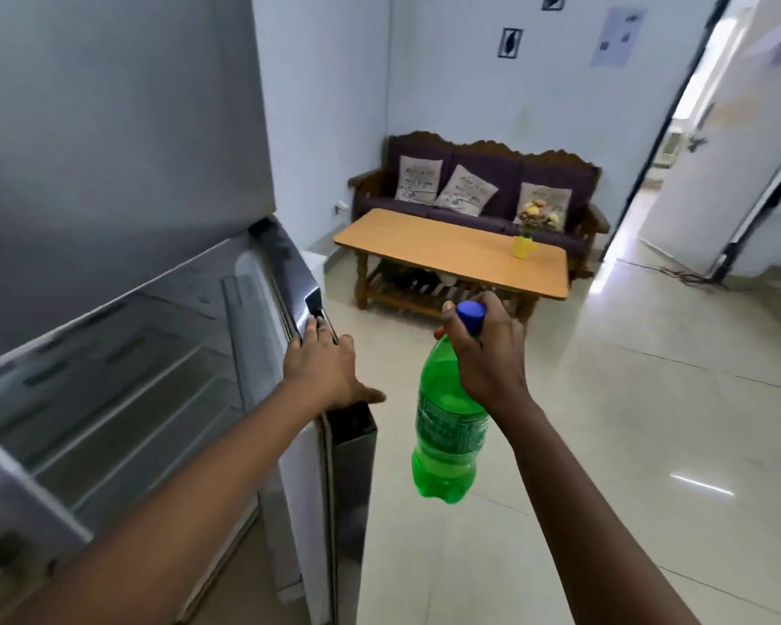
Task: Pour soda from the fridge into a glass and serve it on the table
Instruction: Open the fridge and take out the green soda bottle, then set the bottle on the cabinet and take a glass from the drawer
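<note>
A green soda bottle [447, 426] with a blue cap [471, 315] hangs upright in mid-air, held by its neck in my right hand [488, 354]. My left hand [323, 367] rests on the top edge of the grey fridge's lower door [348, 466], which stands ajar. Behind that door I see the fridge [122, 151] and its bare inner shelves [122, 390]. A low wooden table [452, 250] stands across the room. No glass is in view.
A yellow vase of flowers [525, 245] stands on the table's right part. Behind it is a dark sofa [479, 187] with three cushions. An open doorway [677, 142] and a white door [731, 164] are at the right. The floor is glossy tile.
</note>
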